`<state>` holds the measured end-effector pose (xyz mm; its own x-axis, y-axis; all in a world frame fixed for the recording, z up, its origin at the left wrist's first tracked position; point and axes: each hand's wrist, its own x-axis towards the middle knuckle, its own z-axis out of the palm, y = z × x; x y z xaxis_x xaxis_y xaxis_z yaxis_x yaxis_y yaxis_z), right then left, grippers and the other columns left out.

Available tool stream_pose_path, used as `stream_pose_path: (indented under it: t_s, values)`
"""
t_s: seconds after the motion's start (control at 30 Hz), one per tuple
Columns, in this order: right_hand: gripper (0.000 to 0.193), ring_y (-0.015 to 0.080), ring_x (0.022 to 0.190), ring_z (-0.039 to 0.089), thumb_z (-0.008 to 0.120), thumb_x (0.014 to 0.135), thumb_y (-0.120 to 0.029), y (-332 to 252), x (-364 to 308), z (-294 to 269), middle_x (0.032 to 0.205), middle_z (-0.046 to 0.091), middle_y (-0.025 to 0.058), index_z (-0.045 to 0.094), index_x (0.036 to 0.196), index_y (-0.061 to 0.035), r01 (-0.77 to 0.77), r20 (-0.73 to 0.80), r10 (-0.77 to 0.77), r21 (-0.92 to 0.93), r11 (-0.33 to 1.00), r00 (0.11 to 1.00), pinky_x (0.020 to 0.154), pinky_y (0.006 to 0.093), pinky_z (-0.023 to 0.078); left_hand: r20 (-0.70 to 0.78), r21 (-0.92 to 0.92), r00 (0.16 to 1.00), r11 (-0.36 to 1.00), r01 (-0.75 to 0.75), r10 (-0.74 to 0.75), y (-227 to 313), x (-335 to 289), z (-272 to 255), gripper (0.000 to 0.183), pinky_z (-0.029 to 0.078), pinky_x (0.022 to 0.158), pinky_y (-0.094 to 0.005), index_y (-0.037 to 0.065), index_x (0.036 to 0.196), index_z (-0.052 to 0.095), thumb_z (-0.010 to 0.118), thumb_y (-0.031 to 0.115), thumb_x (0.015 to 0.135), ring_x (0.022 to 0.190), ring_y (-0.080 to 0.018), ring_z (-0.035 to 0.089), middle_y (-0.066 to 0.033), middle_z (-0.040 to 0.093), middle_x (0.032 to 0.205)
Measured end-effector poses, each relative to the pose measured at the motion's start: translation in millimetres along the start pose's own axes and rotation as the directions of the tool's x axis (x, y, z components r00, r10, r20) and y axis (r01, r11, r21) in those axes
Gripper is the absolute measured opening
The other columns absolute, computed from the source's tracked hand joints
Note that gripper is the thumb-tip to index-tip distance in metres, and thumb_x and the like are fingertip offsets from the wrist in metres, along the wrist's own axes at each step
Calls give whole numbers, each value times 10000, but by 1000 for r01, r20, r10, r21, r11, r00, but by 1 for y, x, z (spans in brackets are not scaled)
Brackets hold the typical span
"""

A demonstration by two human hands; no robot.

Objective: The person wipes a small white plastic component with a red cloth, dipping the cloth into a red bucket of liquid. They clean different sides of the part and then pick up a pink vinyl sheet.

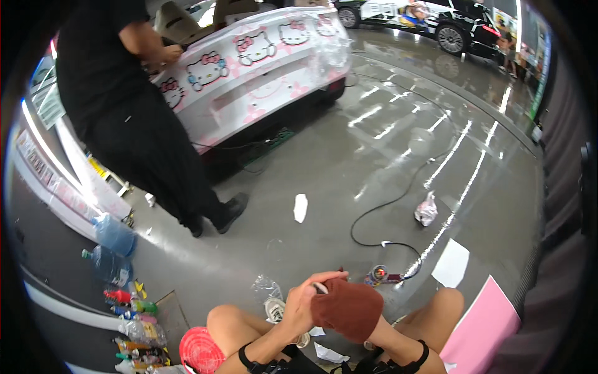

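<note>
I see the brown cloth (349,308) just to the right of the left hand (304,303), touching it and covering the right hand; whether fingers clamp it, I cannot tell.

Far left, we see a co-worker (121,115) beside a patterned white car (252,84); far right, a dark car (470,25). At left we have blue jugs (112,265), near right a pink sheet (483,330).

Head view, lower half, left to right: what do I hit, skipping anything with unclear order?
Green-capped jug → round red object → white scrap → brown cloth → crumpled wad → pink sheet.
</note>
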<state>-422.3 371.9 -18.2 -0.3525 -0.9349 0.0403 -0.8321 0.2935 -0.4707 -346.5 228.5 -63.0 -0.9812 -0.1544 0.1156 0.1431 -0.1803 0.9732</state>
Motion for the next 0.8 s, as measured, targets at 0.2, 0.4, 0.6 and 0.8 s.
stream_pose_path:
  t_s: [0.2,0.4,0.6,0.8]
  values:
    - [212,286,873,640,657,774,-193,43,-9,27,1022,627,84,647,963,-95,194,-493,-103,139,971,864,650,405,489,99,30,992,996,-86,83,-2,13,21,738,349,1112,-415,7,1475,343,395,567,997,1298,-289,479,-228,450,1445]
    - [273,250,838,626,667,794,-183,48,-23,47,939,608,66,590,1037,-86,264,-444,184,766,586,877,673,363,480,101,-20,994,999,-45,46,6,13,23,671,348,1115,-460,0,1323,381,528,539,951,1317,-339,454,-272,432,1423]
    - [270,212,899,610,663,818,-131,51,-16,55,961,609,64,577,1067,-74,235,-327,-102,401,885,940,742,334,466,81,-10,989,993,-120,120,0,11,21,640,386,1085,-469,17,1240,394,430,601,980,1252,-351,503,-260,547,1278]
    - [238,197,830,610,611,845,-99,34,-7,13,935,620,61,570,1077,-65,241,-199,-170,420,875,965,693,329,476,74,62,977,976,-207,202,-4,9,11,546,400,1037,-479,6,1125,470,413,537,1012,1173,-332,538,-257,624,1152]
